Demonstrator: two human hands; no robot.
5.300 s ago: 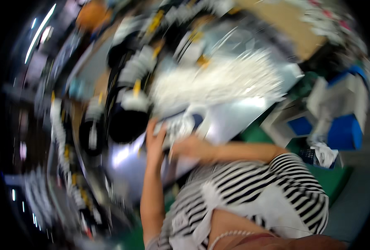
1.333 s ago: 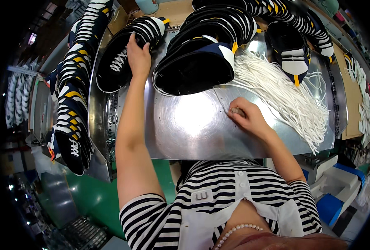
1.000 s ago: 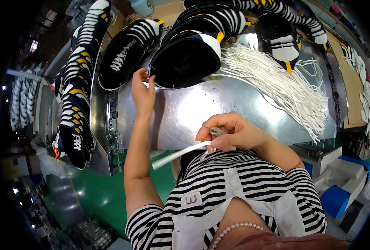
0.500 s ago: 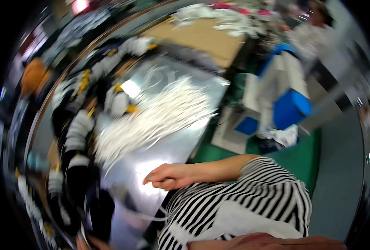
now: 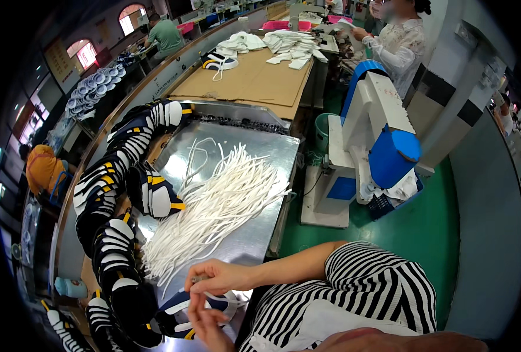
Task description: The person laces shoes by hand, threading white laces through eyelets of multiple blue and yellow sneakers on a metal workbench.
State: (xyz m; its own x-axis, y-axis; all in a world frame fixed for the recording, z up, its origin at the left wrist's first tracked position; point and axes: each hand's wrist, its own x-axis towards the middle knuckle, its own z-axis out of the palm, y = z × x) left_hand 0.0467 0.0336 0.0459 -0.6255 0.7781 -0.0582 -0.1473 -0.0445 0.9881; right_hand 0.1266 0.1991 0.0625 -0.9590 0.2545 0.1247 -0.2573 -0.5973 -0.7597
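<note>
My right hand (image 5: 220,278) is closed in a pinch, with a small brownish piece (image 5: 199,279) between the fingertips. A white shoelace (image 5: 222,300) runs from under it toward my body. Just below, my left hand (image 5: 209,322) has its fingers apart, pointing up at the right fingertips. Under both hands, on the metal tabletop (image 5: 237,246), lies a dark blue and white shoe upper (image 5: 175,308), partly hidden by them. Beyond them spreads a big pile of white shoelaces (image 5: 219,196). Another black, white and yellow shoe upper (image 5: 153,190) touches the pile's left side.
A long row of nested shoe uppers (image 5: 99,196) curves along the left edge. Past the metal sheet, cardboard (image 5: 243,82) holds white cut pieces (image 5: 295,47). A white and blue machine (image 5: 383,123) stands at right above a dark blue crate (image 5: 392,202). A co-worker (image 5: 398,44) stands behind it.
My left hand has come from the lower left edge to just below my right hand, and a shoe upper now lies beneath them. My right hand has shifted slightly down and left. The view has steadied.
</note>
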